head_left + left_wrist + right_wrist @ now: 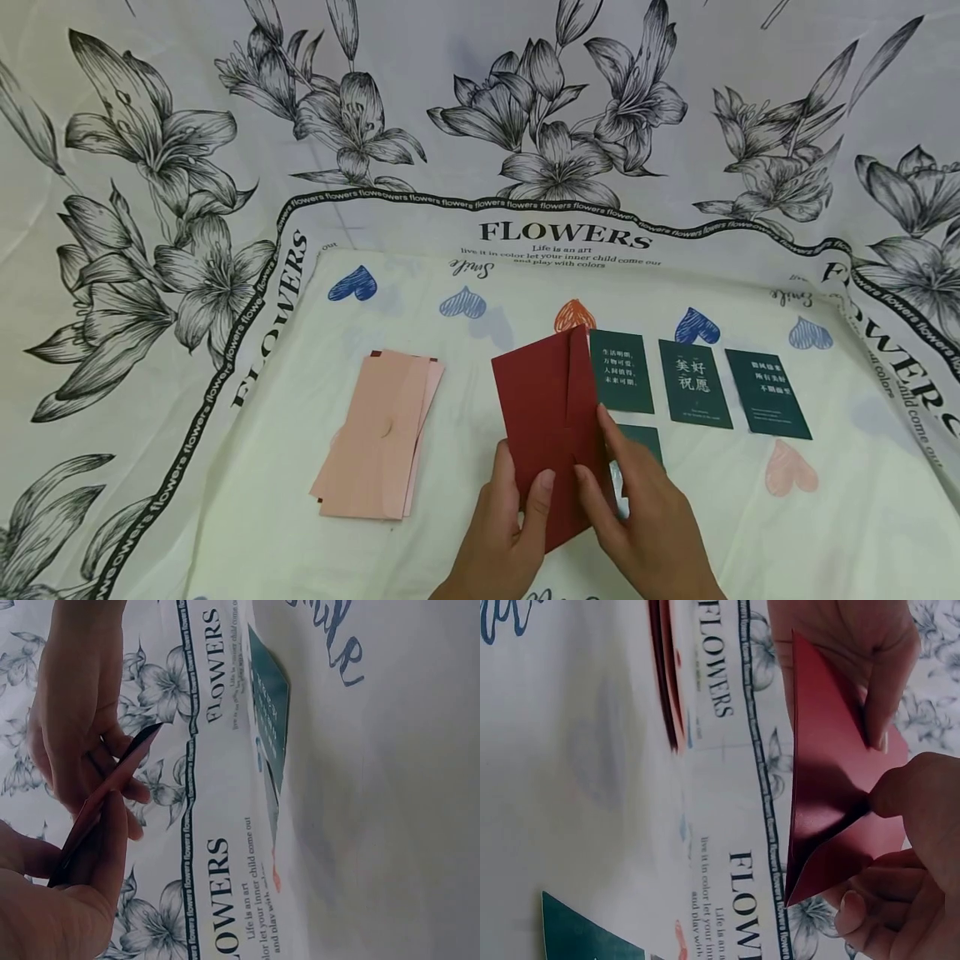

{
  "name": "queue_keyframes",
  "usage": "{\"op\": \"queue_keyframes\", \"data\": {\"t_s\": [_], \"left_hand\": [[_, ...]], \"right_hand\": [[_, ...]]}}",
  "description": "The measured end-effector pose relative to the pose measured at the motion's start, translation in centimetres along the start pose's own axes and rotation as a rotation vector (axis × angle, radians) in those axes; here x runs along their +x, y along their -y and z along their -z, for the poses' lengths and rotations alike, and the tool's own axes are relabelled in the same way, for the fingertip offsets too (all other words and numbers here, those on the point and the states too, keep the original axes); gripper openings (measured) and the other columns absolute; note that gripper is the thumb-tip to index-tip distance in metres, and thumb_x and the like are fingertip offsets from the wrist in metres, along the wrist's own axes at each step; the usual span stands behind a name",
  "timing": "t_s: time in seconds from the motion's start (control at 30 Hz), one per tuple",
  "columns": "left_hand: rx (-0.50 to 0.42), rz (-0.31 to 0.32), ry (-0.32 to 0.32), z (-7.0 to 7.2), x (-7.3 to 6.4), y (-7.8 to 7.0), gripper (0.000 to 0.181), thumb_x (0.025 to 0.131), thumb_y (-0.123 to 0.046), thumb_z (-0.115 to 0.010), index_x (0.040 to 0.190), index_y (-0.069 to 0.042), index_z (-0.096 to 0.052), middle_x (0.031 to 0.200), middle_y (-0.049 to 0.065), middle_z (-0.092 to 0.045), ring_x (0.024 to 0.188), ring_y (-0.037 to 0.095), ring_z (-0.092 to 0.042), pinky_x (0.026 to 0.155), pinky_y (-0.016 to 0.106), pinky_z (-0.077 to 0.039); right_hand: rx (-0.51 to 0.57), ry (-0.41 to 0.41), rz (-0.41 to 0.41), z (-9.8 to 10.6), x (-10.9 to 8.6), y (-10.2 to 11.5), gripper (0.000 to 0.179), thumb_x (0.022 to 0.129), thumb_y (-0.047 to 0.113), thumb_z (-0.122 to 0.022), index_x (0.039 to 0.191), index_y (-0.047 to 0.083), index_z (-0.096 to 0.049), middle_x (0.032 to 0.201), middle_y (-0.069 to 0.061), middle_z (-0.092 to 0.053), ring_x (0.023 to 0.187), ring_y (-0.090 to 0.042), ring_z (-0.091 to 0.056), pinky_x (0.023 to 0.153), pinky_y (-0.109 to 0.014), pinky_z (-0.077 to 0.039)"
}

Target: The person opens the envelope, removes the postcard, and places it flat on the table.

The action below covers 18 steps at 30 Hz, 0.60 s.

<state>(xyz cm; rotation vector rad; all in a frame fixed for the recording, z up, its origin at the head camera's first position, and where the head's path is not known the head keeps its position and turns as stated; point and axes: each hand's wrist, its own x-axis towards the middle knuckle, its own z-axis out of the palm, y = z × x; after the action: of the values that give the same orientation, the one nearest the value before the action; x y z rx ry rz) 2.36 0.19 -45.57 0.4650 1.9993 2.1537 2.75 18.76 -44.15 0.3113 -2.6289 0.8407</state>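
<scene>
A dark red paper envelope (540, 392) is held up in front of me, tilted, with its flap along the right side. My left hand (501, 525) grips its lower left edge, thumb on the front and fingers behind. At the right edge my right hand (656, 508) pinches the envelope, its thumb by the flap's edge and the index finger along the side. The right wrist view shows the flap (840, 862) lifted a little off the body, with the right thumb at the gap. From the left wrist, the envelope (112, 780) appears nearly edge-on between both hands.
A stack of pink envelopes (375, 450) lies left on the heart-printed cloth (255, 500). To the right lie green cards with white writing: one (626, 379) beside the envelope, a second (695, 383) and a third (768, 392). Another green card (647, 440) is partly hidden behind the right hand.
</scene>
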Motion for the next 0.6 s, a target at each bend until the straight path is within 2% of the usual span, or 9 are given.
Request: {"op": "queue_keyframes", "data": {"t_s": [0.23, 0.33, 0.4, 0.5, 0.6], "left_hand": [[-0.02, 0.007, 0.016, 0.2, 0.0, -0.1, 0.039, 0.115, -0.023, -0.047, 0.151, -0.02, -0.032, 0.141, 0.003, -0.058, 0.126, 0.022, -0.063, 0.096, 0.032, -0.058], [-0.021, 0.006, 0.003, 0.4, 0.1, 0.0, 0.04, 0.114, -0.022, -0.048, 0.151, -0.02, -0.033, 0.142, 0.002, -0.057, 0.127, 0.023, -0.062, 0.098, 0.033, -0.058], [-0.026, 0.002, -0.004, 0.5, 0.1, 0.1, 0.04, 0.114, -0.022, -0.048, 0.151, -0.021, -0.033, 0.143, 0.001, -0.056, 0.129, 0.024, -0.061, 0.099, 0.035, -0.057], [-0.038, -0.008, -0.007, 0.7, 0.1, 0.1, 0.039, 0.115, -0.022, -0.047, 0.151, -0.023, -0.033, 0.144, 0.0, -0.056, 0.13, 0.023, -0.063, 0.1, 0.037, -0.057], [-0.06, -0.012, -0.006, 0.8, 0.1, 0.1, 0.038, 0.115, -0.021, -0.046, 0.15, -0.024, -0.034, 0.144, -0.001, -0.058, 0.129, 0.023, -0.064, 0.101, 0.038, -0.057]], "right_hand": [[0.058, 0.01, 0.011, 0.2, -0.2, 0.0, 0.087, 0.088, 0.007, -0.083, 0.164, 0.021, -0.041, 0.134, -0.002, -0.069, 0.098, -0.012, -0.068, 0.064, -0.022, -0.058], [0.092, 0.02, -0.025, 0.4, -0.3, -0.1, 0.073, 0.096, 0.005, -0.073, 0.162, 0.02, -0.044, 0.143, -0.003, -0.066, 0.109, -0.02, -0.073, 0.072, -0.027, -0.063], [0.111, 0.008, -0.054, 0.7, -0.3, -0.2, 0.065, 0.1, 0.004, -0.067, 0.16, 0.02, -0.046, 0.145, -0.003, -0.065, 0.111, -0.026, -0.075, 0.072, -0.036, -0.064], [0.132, -0.046, -0.064, 1.1, -0.4, -0.5, 0.061, 0.101, 0.0, -0.063, 0.157, 0.017, -0.047, 0.14, -0.008, -0.069, 0.108, -0.032, -0.076, 0.067, -0.043, -0.064], [0.121, -0.123, -0.047, 1.4, -0.3, -1.1, 0.065, 0.097, -0.005, -0.067, 0.156, 0.012, -0.044, 0.131, -0.012, -0.073, 0.1, -0.031, -0.078, 0.071, -0.035, -0.063]]}}
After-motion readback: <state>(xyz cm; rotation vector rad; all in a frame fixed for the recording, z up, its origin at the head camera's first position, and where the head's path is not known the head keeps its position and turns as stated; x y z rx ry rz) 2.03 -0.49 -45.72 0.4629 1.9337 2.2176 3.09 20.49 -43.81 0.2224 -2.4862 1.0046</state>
